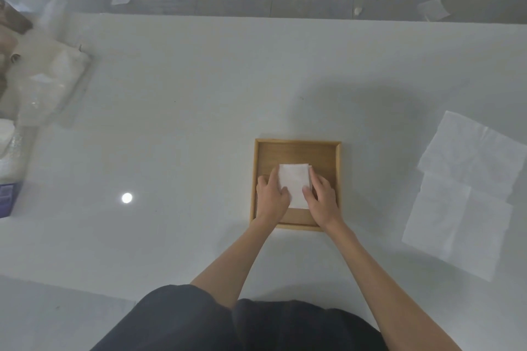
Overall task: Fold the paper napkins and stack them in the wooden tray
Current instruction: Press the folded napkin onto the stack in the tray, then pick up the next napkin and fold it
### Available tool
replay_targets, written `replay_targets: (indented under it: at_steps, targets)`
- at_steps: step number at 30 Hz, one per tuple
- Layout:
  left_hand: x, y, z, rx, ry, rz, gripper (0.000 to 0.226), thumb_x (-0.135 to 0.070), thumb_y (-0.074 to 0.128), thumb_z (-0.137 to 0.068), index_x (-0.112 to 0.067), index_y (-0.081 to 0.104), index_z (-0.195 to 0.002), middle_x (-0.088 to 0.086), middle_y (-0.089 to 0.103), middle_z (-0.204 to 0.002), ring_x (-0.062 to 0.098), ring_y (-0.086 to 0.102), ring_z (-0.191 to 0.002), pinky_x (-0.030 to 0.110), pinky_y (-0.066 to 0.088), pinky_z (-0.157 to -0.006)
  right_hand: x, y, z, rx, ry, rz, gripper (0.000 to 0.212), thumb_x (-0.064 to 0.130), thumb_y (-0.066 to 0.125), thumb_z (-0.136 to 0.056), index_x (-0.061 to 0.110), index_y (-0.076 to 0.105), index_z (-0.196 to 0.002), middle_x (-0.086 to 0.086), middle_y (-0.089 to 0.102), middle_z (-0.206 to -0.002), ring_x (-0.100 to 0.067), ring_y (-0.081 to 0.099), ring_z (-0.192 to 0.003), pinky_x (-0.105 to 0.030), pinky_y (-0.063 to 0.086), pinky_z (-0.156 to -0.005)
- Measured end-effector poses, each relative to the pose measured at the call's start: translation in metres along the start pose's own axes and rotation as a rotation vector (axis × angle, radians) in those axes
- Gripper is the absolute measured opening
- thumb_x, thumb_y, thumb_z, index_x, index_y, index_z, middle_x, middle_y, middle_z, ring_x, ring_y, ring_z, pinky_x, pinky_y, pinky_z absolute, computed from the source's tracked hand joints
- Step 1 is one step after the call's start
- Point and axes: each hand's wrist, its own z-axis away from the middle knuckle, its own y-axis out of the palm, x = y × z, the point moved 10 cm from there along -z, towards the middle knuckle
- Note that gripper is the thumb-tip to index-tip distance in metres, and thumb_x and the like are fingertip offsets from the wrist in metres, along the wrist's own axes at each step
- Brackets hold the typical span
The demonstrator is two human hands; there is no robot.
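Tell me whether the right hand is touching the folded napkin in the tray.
Touching. The head view shows the right hand with its fingers lying over the right edge of the folded napkin inside the tray.

a square wooden tray (296, 151) with a low raised rim is set flat on the white surface, its floor a darker brown than its pale rim; inside it, a folded white napkin (295, 184) is laid flat as a small upright rectangle, placed near the middle of the tray floor and somewhat toward the near side, with bare wood left visible beyond it and on both sides; its left and right edges are partly covered; well apart to the right of the tray, unfolded napkins (467, 194) are spread flat and overlapping, white and thin, with crease lines dividing them into quarters; their corners are turned at an angle to the tray.
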Motion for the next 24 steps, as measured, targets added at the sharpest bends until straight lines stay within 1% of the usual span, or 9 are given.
replay_targets:
  at_steps: [3, 5, 7, 9, 11, 15, 18, 20, 24]
  targets:
    - [-0.013, -0.005, 0.006, -0.071, 0.008, -0.069, 0.064, -0.028, 0.05, -0.096, -0.03, 0.023, -0.153, 0.012, 0.04, -0.129, 0.031, 0.041, -0.119, 0.041, 0.035, -0.109, 0.003, -0.018, 0.009, -0.074, -0.034, -0.016, 0.059, 0.037, 0.05, -0.099, 0.025, 0.033, -0.155, -0.005, 0.05, -0.143, -0.025, 0.049, -0.129, -0.047, 0.039, -0.111]
    - [-0.036, -0.004, 0.011, -0.097, 0.083, -0.142, 0.059, -0.033, 0.052, -0.097, -0.032, 0.029, -0.152, 0.012, 0.042, -0.133, 0.032, 0.042, -0.119, 0.042, 0.036, -0.106, 0.002, -0.05, 0.022, -0.203, -0.042, -0.087, 0.057, 0.036, 0.057, -0.098, 0.022, 0.041, -0.151, -0.007, 0.057, -0.137, -0.024, 0.056, -0.118, -0.043, 0.046, -0.105]
    - [-0.071, 0.006, 0.019, -0.091, 0.198, -0.202, 0.05, -0.035, 0.052, -0.099, -0.035, 0.039, -0.146, 0.009, 0.044, -0.134, 0.03, 0.041, -0.121, 0.041, 0.035, -0.106, -0.013, -0.093, 0.041, -0.363, -0.011, -0.168, 0.052, 0.027, 0.064, -0.097, 0.013, 0.05, -0.145, -0.011, 0.063, -0.129, -0.024, 0.061, -0.112, -0.038, 0.05, -0.098]
    - [-0.112, 0.025, 0.028, -0.054, 0.306, -0.24, 0.042, -0.034, 0.053, -0.099, -0.036, 0.047, -0.141, 0.005, 0.047, -0.131, 0.029, 0.041, -0.121, 0.039, 0.031, -0.108, -0.048, -0.137, 0.066, -0.52, 0.087, -0.236, 0.047, 0.023, 0.067, -0.095, 0.012, 0.056, -0.14, -0.012, 0.068, -0.118, -0.03, 0.064, -0.102, -0.041, 0.051, -0.093]
    - [-0.15, 0.057, 0.037, 0.01, 0.386, -0.278, 0.04, -0.032, 0.053, -0.099, -0.034, 0.051, -0.139, 0.005, 0.049, -0.131, 0.031, 0.04, -0.123, 0.04, 0.031, -0.108, -0.093, -0.178, 0.097, -0.656, 0.2, -0.303, 0.045, 0.026, 0.067, -0.093, 0.015, 0.06, -0.136, -0.01, 0.071, -0.109, -0.032, 0.065, -0.094, -0.045, 0.052, -0.091]
    - [-0.209, 0.14, 0.053, 0.126, 0.483, -0.369, 0.043, -0.032, 0.054, -0.1, -0.028, 0.05, -0.142, 0.008, 0.051, -0.134, 0.034, 0.039, -0.131, 0.042, 0.032, -0.112, -0.169, -0.25, 0.159, -0.882, 0.35, -0.362, 0.048, 0.032, 0.063, -0.087, 0.01, 0.064, -0.13, -0.011, 0.074, -0.102, -0.033, 0.067, -0.093, -0.031, 0.042, -0.079]
    - [-0.227, 0.202, 0.058, 0.224, 0.424, -0.368, 0.041, -0.028, 0.053, -0.101, -0.018, 0.051, -0.141, 0.014, 0.054, -0.134, 0.033, 0.044, -0.127, 0.04, 0.036, -0.11, -0.218, -0.289, 0.192, -0.98, 0.455, -0.353, 0.039, 0.02, 0.067, -0.091, 0.007, 0.065, -0.127, -0.014, 0.074, -0.102, -0.032, 0.068, -0.094, -0.03, 0.041, -0.077]
    - [-0.225, 0.235, 0.055, 0.231, 0.347, -0.348, 0.04, -0.027, 0.054, -0.1, -0.011, 0.054, -0.137, 0.017, 0.06, -0.129, 0.034, 0.051, -0.124, 0.041, 0.042, -0.107, -0.249, -0.305, 0.205, -1.016, 0.529, -0.337, 0.036, 0.017, 0.068, -0.09, 0.006, 0.066, -0.124, -0.014, 0.075, -0.102, -0.036, 0.067, -0.097, -0.036, 0.046, -0.079]
    - [-0.202, 0.282, 0.05, 0.21, 0.175, -0.409, 0.045, -0.03, 0.056, -0.099, -0.002, 0.05, -0.133, 0.02, 0.057, -0.13, 0.039, 0.053, -0.122, 0.042, 0.042, -0.104, -0.292, -0.307, 0.208, -0.965, 0.648, -0.29, 0.036, 0.017, 0.068, -0.087, 0.006, 0.068, -0.121, -0.017, 0.073, -0.111, -0.04, 0.063, -0.107, -0.043, 0.05, -0.086]
